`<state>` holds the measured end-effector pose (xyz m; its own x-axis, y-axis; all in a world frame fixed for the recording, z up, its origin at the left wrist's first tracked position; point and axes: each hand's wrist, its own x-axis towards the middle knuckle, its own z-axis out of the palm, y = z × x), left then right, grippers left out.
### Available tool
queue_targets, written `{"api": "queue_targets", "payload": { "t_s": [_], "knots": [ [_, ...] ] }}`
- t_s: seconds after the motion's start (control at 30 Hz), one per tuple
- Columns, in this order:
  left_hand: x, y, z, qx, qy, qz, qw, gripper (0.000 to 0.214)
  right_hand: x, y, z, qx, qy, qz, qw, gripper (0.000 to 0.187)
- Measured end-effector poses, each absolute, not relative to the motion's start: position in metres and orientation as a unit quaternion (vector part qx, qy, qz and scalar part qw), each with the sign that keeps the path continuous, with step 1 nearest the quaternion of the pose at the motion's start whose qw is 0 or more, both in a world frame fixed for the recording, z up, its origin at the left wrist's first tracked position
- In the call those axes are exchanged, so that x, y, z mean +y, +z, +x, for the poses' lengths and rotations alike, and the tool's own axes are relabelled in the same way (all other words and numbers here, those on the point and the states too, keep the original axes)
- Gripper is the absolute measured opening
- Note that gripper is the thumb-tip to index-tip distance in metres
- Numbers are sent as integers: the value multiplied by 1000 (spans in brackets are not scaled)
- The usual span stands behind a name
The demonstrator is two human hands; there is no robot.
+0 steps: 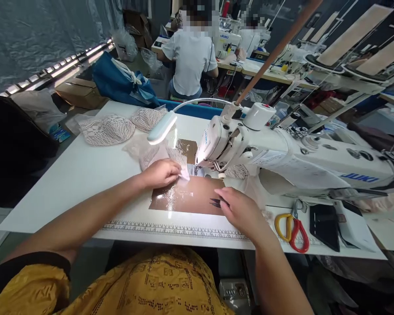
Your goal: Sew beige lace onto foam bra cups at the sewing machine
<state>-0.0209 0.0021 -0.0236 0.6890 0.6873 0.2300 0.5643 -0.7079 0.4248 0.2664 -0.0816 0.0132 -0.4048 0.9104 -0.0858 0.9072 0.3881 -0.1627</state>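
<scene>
Nearest: printed ruler strip (pixel 174 229) along the surface (pixel 68 175) edge. Just past it, R hand (pixel 241 211) rests on the glossy brown plate (pixel 190 197), fingers curled round small dark thread snips (pixel 216 202), tips poking out leftward. Yellow/red scissors (pixel 292 227) lie just beside it, untouched. L hand (pixel 160 173) is pinched shut on a pale lace piece (pixel 180 164), right by the needle end of the white JUKI sewing machine (pixel 282 153).

Risks, imo: L fingertips sit v. close to the needle, so a slip could catch them. Snip tips aim at the openwork lace and could snag it. Glare from the lamp (pixel 162 129) on the plate may hide edges.

Farther back: more lace pieces (pixel 107 129), then a co-worker (pixel 190 57) at another machine.
</scene>
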Motion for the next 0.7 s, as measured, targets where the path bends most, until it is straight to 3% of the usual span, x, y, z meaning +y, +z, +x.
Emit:
{"api": "queue_targets", "payload": {
  "t_s": [0.1, 0.2, 0.4, 0.57, 0.7],
  "knots": [
    [-25, -5, -23, 237, 120, 909, 323, 22, -90, 8, 283, -833, 64, -547, -53, 38],
    [-45, 9, -24, 200, 81, 893, 394, 31, -91, -2, 290, -837, 45, -539, -86, 39],
    [-23, 9, -31, 369, 198, 827, 375, 52, -88, -10, 288, -847, 23, -519, -110, 44],
    [12, -3, -23, 425, 151, 801, 394, 73, -85, -9, 279, -816, 28, -561, -140, 52],
    [21, -14, -16, 435, 137, 776, 435, 74, -88, -8, 278, -802, 45, -592, -71, 52]
  ]
}}
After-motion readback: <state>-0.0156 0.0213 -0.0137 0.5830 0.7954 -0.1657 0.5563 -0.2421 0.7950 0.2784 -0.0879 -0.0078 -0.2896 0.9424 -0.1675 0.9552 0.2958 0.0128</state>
